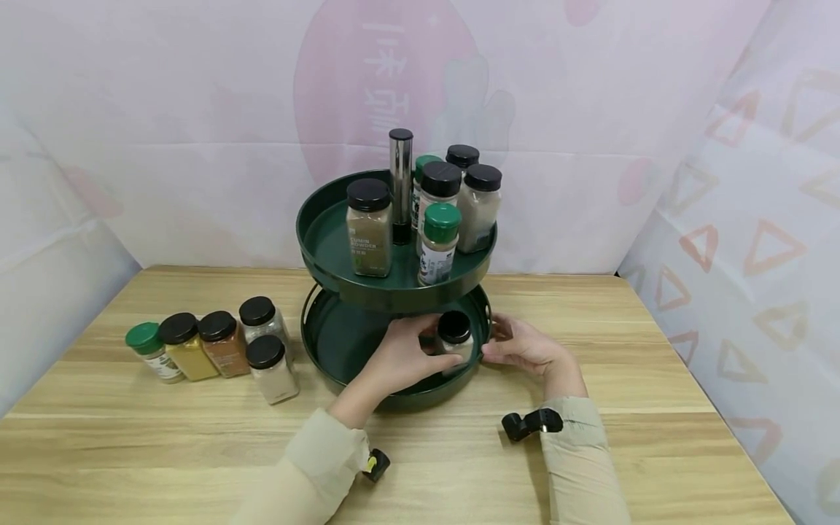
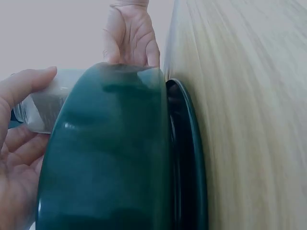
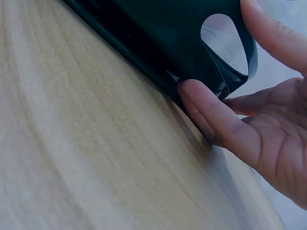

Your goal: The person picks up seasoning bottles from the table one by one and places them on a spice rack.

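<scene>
My left hand (image 1: 402,357) holds a clear spice jar (image 1: 461,350) with a black lid, between thumb and fingers, over the right side of the lower tray (image 1: 420,399) of a green two-tier rack. In the left wrist view the jar (image 2: 45,112) lies sideways across the picture, partly hidden by the tray wall. My right hand (image 1: 528,346) touches the outside of that tray at its right edge. The right wrist view shows its fingertips (image 3: 194,91) against the green wall, beside an oval handle hole. The jar's base is hidden from me.
On the upper tray (image 1: 315,240) stand a cumin powder jar (image 1: 370,240), a green-capped bottle (image 1: 437,255) and several other jars around a metal post (image 1: 401,175). Left of the rack, several jars, including a yellow one (image 1: 193,357), sit on the wooden table (image 1: 164,452).
</scene>
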A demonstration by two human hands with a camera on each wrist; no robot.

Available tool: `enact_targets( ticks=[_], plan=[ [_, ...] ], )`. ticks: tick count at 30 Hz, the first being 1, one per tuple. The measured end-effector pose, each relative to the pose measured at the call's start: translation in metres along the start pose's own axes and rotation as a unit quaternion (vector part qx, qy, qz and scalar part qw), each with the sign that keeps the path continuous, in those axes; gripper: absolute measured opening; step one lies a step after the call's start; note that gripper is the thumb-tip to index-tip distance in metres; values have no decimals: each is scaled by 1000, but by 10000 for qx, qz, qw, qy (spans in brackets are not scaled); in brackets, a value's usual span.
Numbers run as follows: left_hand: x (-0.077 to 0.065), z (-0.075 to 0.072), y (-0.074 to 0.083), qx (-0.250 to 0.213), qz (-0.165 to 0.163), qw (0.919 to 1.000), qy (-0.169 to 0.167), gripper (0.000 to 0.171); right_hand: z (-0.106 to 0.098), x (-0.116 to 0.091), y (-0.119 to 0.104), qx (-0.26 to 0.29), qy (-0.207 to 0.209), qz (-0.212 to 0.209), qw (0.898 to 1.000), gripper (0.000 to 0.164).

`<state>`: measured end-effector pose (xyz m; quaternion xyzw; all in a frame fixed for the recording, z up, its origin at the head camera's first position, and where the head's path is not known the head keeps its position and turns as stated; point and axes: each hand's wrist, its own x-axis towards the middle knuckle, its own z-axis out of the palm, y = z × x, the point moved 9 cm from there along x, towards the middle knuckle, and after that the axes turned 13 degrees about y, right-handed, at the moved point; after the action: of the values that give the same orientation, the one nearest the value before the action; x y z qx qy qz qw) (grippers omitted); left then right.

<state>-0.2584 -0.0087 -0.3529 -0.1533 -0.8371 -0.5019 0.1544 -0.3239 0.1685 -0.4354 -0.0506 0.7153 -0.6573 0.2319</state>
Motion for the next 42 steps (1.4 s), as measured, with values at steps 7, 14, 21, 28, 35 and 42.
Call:
enact_targets(
  ticks=[7, 14, 21, 28, 35, 42],
  plan=[
    [4, 7, -2, 152, -101, 9998, 108, 45, 2, 1, -1, 0, -54, -56, 10000, 94],
    [2, 11, -5, 257, -227, 9994, 30, 42, 2, 1, 1, -38, -53, -18, 10000, 95],
    [0, 14, -8, 276, -266, 9992, -72, 39, 2, 0, 0, -32, -49, -23, 10000, 96],
    [0, 16, -11, 255, -261, 9992, -140, 40, 2, 0, 0, -45, -57, -47, 10000, 97],
    [-2, 18, -13, 189, -332, 9987, -337, 47, 2, 1, 1, -94, -86, -69, 9999, 95],
    [-8, 10, -16, -65, -546, 9969, -571, 58, 2, 0, 0, -17, -80, -63, 9999, 93]
  ],
)
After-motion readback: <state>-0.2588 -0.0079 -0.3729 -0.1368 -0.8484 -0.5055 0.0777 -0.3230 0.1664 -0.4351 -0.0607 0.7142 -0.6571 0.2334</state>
